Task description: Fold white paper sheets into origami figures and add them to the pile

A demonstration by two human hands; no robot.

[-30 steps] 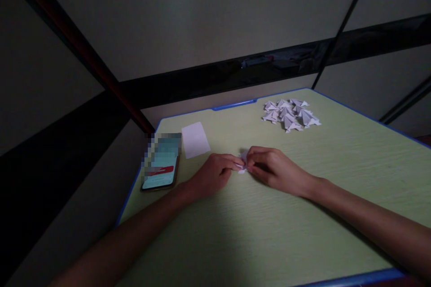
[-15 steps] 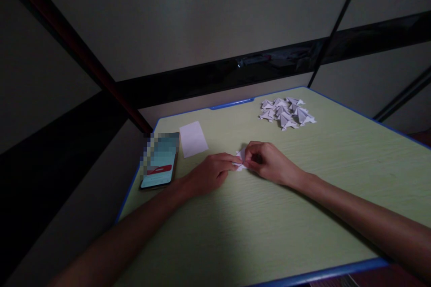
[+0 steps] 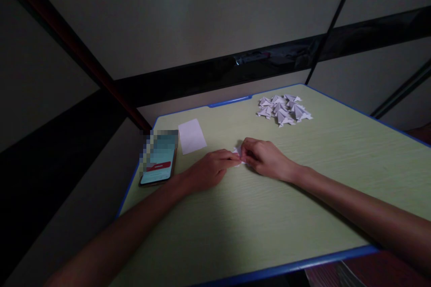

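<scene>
A small piece of folded white paper (image 3: pixel 236 149) lies on the table, mostly covered by my fingers. My left hand (image 3: pixel 213 168) comes from the left with its fingers together, holding the paper down by its near left side. From the right, my right hand (image 3: pixel 266 158) pinches the paper between curled fingers and thumb. The fingertips of both hands meet over it, so the fold itself is hidden. Further back to the right stands a group of several folded white paper figures (image 3: pixel 280 108).
A flat white sheet of paper (image 3: pixel 192 136) lies left of my hands. Beside it a phone (image 3: pixel 158 167) rests near the left edge, its lit screen partly pixelated. The pale green table (image 3: pixel 269 219) has a blue rim and stands against panelled cabinet doors (image 3: pixel 208 18).
My right fingers have closed in toward my left fingertips, covering more of the folded paper. The whole view has shifted slightly; the paper figures, sheet and phone stay in place on the table.
</scene>
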